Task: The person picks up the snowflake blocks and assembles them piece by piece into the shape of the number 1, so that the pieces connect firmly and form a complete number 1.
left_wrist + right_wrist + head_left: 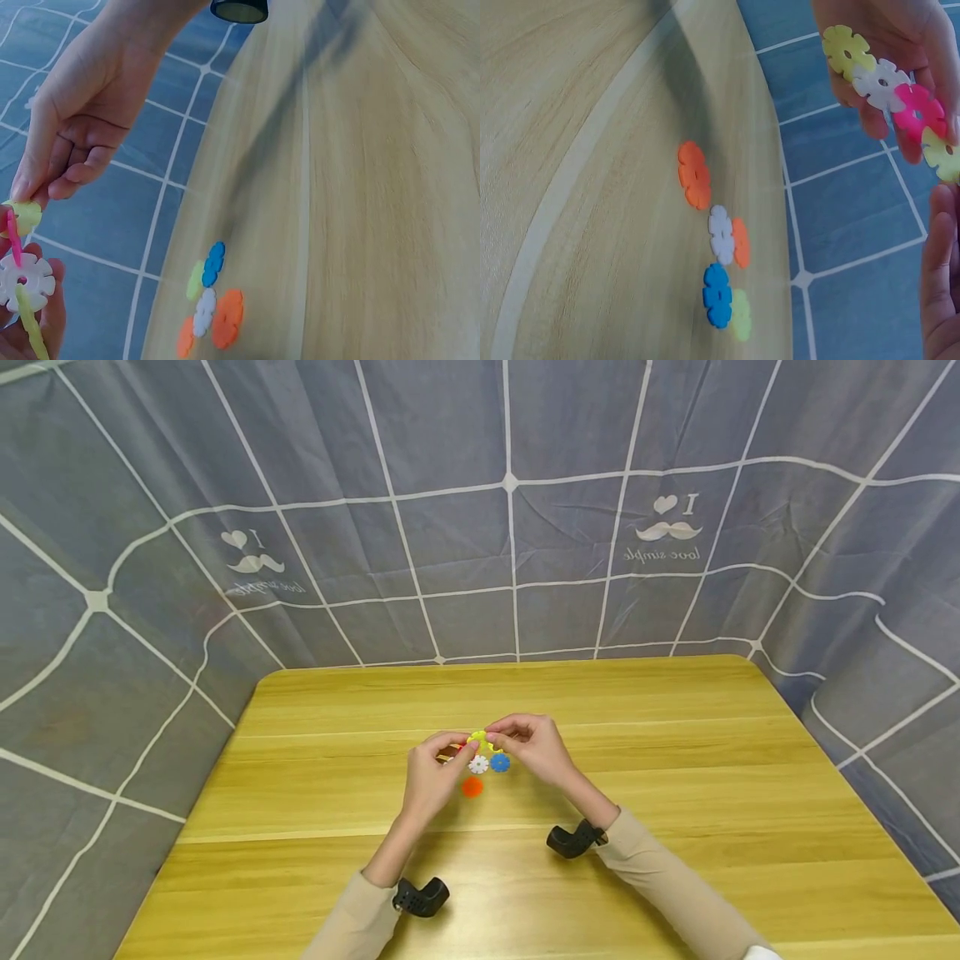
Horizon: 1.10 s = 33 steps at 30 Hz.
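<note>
A short chain of flower-shaped plastic discs is held above the table between both hands. In the right wrist view it runs from a yellow disc (847, 51) through a white disc (883, 84) and a pink disc (919, 112) to another yellow disc (940, 156). My left hand (433, 772) holds the chain, which lies along its fingers. The thumb and fingertips of my right hand (534, 748) pinch the yellow disc at the end beside the pink one. Both hands meet at this end disc.
Loose discs lie close together on the wooden table (322, 785) below the hands: a large orange disc (694, 176), a white one (721, 235), a smaller-looking orange one (741, 243), a blue one (718, 296) and a yellow-green one (741, 315). A grey curtain (465, 543) surrounds the table's far edge and sides.
</note>
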Motion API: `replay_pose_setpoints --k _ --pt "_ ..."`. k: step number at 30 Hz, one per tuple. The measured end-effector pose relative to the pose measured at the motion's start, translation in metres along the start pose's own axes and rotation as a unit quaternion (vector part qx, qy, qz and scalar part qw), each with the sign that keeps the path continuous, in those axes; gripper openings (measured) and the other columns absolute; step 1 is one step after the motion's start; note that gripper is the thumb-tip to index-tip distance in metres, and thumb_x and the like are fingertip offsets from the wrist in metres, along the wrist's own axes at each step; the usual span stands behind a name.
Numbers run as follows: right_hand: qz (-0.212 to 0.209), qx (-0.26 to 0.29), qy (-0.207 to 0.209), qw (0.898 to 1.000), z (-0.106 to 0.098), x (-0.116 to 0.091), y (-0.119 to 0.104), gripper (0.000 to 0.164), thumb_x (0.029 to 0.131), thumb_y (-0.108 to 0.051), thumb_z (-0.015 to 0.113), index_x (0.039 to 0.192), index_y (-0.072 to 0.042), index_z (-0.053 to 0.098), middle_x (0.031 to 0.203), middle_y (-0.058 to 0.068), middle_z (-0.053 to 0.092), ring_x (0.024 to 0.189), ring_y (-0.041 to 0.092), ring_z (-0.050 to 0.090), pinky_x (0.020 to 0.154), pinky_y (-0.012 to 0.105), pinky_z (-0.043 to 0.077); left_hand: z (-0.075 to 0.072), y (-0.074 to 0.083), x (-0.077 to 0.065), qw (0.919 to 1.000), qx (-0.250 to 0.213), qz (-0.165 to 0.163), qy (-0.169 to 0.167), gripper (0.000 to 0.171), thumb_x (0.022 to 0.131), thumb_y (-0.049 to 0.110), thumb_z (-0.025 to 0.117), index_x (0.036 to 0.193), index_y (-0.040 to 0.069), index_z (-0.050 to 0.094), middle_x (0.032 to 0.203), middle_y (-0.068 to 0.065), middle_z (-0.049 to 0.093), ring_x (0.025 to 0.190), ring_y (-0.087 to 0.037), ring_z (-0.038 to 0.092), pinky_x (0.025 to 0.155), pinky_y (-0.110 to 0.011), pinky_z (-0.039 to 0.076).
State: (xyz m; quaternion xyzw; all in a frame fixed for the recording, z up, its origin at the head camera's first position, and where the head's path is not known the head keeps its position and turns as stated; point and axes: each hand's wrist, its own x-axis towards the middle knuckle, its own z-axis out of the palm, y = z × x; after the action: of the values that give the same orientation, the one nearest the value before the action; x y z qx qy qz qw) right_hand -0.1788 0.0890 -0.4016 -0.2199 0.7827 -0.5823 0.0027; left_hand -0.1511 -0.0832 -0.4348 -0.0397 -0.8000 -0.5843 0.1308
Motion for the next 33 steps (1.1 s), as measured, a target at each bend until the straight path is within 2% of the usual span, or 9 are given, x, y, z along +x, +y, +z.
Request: replay_pose_setpoints --k 2,6,9,14,18,21,24,29,33 --pt "-0.001 -0.002 -0.003 1.0 0.001 0.001 0.003 0.013 0.089 -0.003 0.066 0.095 0.008 0.071 0.09 0.023 0.072 0.076 0.02 0.069 0.067 0.028 0.057 -0.001 0.002 -0.001 1.0 -0.001 -0.009 0.004 0.014 0.086 0.014 0.072 0.092 0.002 0.075 0.089 -0.015 0.073 0.077 -0.028 0.066 0.055 -0.016 0.045" --pt "0.004 0.001 -0.002 1.0 0.003 0.006 0.022 0.016 0.091 -0.006 0.065 0.099 0.006 0.071 0.096 0.022 0.072 0.084 0.027 0.069 0.069 0.022 0.054 -0.008 0.02 -0.006 0.9997 -0.001 -0.022 0.007 0.014 0.087 0.009 0.071 0.092 -0.003 0.074 0.088 -0.019 0.072 0.077 -0.032 0.067 0.055 -0.016 0.044" --pt "0.01 0.0 -0.002 1.0 0.003 0.008 0.036 0.019 0.091 -0.011 0.065 0.101 0.004 0.071 0.098 0.018 0.073 0.085 0.026 0.068 0.067 0.02 0.053 -0.014 0.032 -0.01 0.9996 0.0 -0.025 0.013 0.013 0.086 0.008 0.07 0.092 -0.004 0.074 0.087 -0.02 0.072 0.075 -0.028 0.066 0.056 -0.016 0.044" --pt "0.032 -0.028 -0.027 0.999 0.003 0.008 0.047 0.024 0.092 -0.019 0.066 0.104 0.0 0.072 0.101 0.015 0.072 0.084 0.026 0.064 0.065 0.024 0.051 -0.018 0.031 -0.009 0.9993 0.002 -0.028 0.025 0.015 0.086 0.011 0.072 0.092 -0.002 0.074 0.084 -0.019 0.072 0.071 -0.016 0.062 0.056 -0.017 0.045" --pt "0.043 -0.06 -0.042 0.996 0.004 0.007 0.053 0.022 0.089 -0.016 0.069 0.104 0.0 0.072 0.101 0.012 0.073 0.082 0.017 0.062 0.065 0.021 0.047 -0.02 0.03 -0.008 0.9993 0.001 -0.027 0.026 0.015 0.086 0.011 0.072 0.092 -0.003 0.074 0.083 -0.02 0.072 0.069 -0.015 0.061 0.055 -0.017 0.045" --pt "0.045 -0.076 -0.047 0.995 0.004 0.006 0.057 0.021 0.086 -0.011 0.071 0.103 0.0 0.071 0.101 0.013 0.073 0.079 0.016 0.062 0.063 0.02 0.047 -0.021 0.03 -0.007 0.9993 0.002 -0.027 0.028 0.015 0.086 0.01 0.072 0.092 -0.003 0.074 0.084 -0.02 0.072 0.07 -0.015 0.061 0.055 -0.016 0.045" --pt "0.049 -0.098 -0.055 0.992 0.004 0.007 0.062 0.022 0.084 -0.009 0.073 0.103 0.0 0.071 0.1 0.014 0.072 0.075 0.015 0.061 0.058 0.019 0.046 -0.021 0.028 -0.005 0.9993 0.003 -0.024 0.03 0.014 0.085 0.009 0.072 0.092 -0.004 0.074 0.087 -0.02 0.072 0.07 -0.017 0.062 0.054 -0.016 0.045" --pt "0.06 -0.13 -0.071 0.987 0.005 0.009 0.067 0.023 0.081 -0.009 0.076 0.102 -0.002 0.071 0.097 0.013 0.072 0.067 0.012 0.061 0.052 0.02 0.046 -0.017 0.003 0.004 0.9991 0.002 -0.019 0.038 0.016 0.084 0.013 0.075 0.092 -0.001 0.075 0.09 -0.019 0.072 0.072 -0.024 0.064 0.053 -0.017 0.045" --pt "0.072 -0.147 -0.075 0.984 0.007 0.011 0.071 0.025 0.078 -0.008 0.078 0.101 -0.003 0.071 0.094 0.011 0.072 0.064 0.013 0.062 0.053 0.021 0.047 -0.015 -0.012 0.011 0.999 0.005 -0.011 0.043 0.016 0.082 0.017 0.077 0.091 0.004 0.077 0.089 -0.015 0.073 0.07 -0.02 0.064 0.052 -0.017 0.044"
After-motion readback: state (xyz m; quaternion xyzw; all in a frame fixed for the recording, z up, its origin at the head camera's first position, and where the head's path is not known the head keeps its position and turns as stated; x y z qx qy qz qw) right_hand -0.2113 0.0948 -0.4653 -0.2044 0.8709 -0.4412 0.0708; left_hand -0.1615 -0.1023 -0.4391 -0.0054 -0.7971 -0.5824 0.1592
